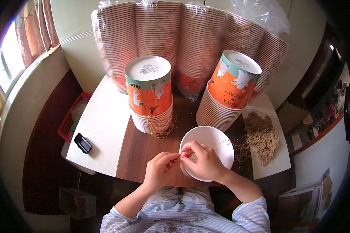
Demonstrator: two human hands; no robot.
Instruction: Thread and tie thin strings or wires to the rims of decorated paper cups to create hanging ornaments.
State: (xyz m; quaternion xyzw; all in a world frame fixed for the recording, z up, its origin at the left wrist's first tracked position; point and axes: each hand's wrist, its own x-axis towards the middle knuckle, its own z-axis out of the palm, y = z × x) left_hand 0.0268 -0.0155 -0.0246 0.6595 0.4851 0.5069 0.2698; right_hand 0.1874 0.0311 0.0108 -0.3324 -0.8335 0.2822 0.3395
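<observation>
On the worktop [138, 157], wrapped stacks [157, 35] stand beyond the open bucket [198, 136]; two bare stacks [151, 93] sit nearer it, the right one bearing legible upside-down lettering. Mouth up, the bucket lies beneath the right hand [204, 160], the left hand [158, 169] beside its left rim; both pinch, apparently on string [222, 143] trailing toward a tangled heap [262, 139] right of it

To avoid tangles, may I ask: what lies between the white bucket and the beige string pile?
In the head view, loose strands cross the dark tabletop between the white bucket and string pile.
</observation>
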